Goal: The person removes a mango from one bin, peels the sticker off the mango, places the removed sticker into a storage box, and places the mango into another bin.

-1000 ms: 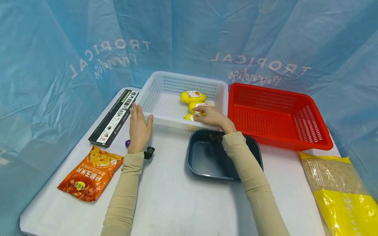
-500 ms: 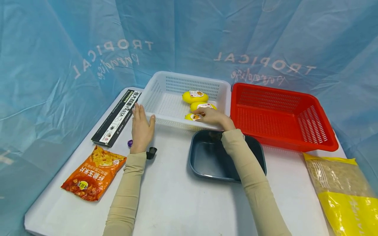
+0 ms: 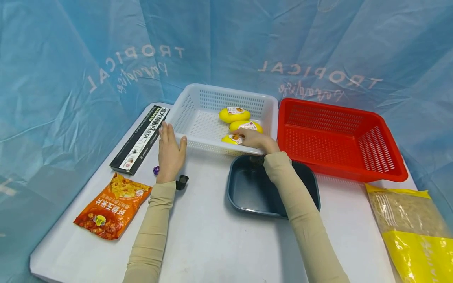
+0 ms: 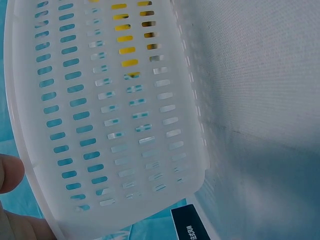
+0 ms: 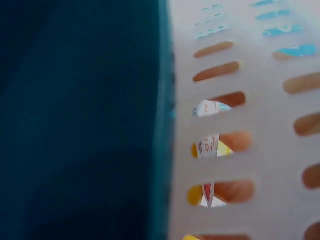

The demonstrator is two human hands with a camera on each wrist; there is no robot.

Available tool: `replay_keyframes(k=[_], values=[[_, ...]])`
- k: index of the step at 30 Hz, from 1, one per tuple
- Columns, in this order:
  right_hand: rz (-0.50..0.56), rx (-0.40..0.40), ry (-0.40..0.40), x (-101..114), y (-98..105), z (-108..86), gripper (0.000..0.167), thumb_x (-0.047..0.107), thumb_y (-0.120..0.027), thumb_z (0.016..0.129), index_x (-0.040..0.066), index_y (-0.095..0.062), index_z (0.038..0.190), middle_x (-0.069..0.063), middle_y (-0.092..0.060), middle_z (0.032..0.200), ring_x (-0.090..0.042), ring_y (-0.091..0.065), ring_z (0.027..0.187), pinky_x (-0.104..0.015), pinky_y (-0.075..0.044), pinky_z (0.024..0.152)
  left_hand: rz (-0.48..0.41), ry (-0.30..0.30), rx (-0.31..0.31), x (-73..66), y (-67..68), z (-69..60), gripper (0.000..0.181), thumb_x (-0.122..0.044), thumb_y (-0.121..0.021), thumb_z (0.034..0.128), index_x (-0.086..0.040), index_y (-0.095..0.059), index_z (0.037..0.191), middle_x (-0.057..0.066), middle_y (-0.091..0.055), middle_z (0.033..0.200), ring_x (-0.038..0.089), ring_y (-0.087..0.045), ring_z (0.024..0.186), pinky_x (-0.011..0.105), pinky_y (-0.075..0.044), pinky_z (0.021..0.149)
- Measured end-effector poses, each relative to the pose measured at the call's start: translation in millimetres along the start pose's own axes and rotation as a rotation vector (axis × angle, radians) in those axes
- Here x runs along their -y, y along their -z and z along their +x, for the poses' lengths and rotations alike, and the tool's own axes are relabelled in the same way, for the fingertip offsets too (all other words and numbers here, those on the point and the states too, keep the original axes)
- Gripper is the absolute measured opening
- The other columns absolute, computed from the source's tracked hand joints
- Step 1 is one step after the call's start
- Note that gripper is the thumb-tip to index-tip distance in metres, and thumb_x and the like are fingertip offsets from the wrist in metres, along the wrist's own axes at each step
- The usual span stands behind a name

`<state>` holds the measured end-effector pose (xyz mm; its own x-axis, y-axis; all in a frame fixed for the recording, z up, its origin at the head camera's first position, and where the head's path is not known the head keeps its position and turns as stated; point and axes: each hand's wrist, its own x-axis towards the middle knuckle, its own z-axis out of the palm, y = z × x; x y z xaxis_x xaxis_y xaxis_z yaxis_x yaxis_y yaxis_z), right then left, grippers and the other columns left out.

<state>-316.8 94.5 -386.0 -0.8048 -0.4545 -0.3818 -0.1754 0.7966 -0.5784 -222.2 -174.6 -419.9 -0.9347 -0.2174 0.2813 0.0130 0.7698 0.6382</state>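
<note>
Fingers of the right hand (image 3: 255,139) have drawn in and dropped since a second ago: spread over two fruits then, now curled at the right end of the near lemon-shaped fruit (image 3: 228,139). Middle lemon-shaped fruit (image 3: 244,125) looks nudged slightly right; far lemon-shaped fruit (image 3: 234,114) reads unmoved. Rest of the shift looks like head camera drift.

Near fruit sits inside the white basket (image 3: 201,122), against the front wall, not lifted. Right-wrist view shows fingers next to its label through the slots, but the wall hides most of it, so can't tell how firm the hold is. My read: work is at the grip stage, nothing out of the basket at this point.

Left hand (image 3: 170,159): no change, fingers straight, thumb out wide, at the basket's left front corner, holding nothing. Likely steadying.

Outward: red basket (image 3: 318,139) just right of the white one; dark blue tray (image 3: 247,188) in front, right forearm crossing above it. Pasta box (image 3: 139,139) and orange snack bag (image 3: 113,206) out left, yellow-and-clear bag (image 3: 410,224) far right. None of these has shifted on the table (image 3: 216,243).
</note>
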Motion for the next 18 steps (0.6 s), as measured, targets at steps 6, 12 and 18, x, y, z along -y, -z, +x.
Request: replay_keyframes(k=[6,12,18], values=[[0.002,0.017,-0.045,0.8,1.5,-0.3,0.068,0.031,-0.066,0.087,0.033,-0.037,0.149,-0.007,-0.043,0.145,-0.031,-0.037,0.126,-0.049,-0.035,0.109,0.007,0.011,0.002,-0.6,-0.3,0.8,0.068,-0.033,-0.04,0.1028,0.004,-0.013,0.153,0.015,0.003,0.163,0.04,0.001,0.15,0.056,-0.012,0.12],[-0.034,-0.007,-0.012,-2.2,2.0,1.0,0.069,0.034,-0.066,0.088,0.029,-0.036,0.15,-0.007,-0.046,0.143,-0.029,-0.039,0.126,-0.047,-0.036,0.109,0.0,0.01,0.0,-2.1,0.1,1.7,0.068,-0.033,-0.041,0.1026,0.004,-0.013,0.153,0.014,0.004,0.164,0.04,0.001,0.15,0.058,-0.013,0.119],[-0.078,-0.049,0.034,-1.2,1.0,-1.0,0.07,0.038,-0.067,0.087,0.025,-0.037,0.149,-0.007,-0.048,0.142,-0.029,-0.045,0.122,-0.049,-0.037,0.109,0.007,0.008,-0.002,-0.7,0.8,-0.2,0.069,-0.032,-0.042,0.1023,0.005,-0.013,0.153,0.015,0.003,0.163,0.041,0.0,0.149,0.057,-0.014,0.12]])
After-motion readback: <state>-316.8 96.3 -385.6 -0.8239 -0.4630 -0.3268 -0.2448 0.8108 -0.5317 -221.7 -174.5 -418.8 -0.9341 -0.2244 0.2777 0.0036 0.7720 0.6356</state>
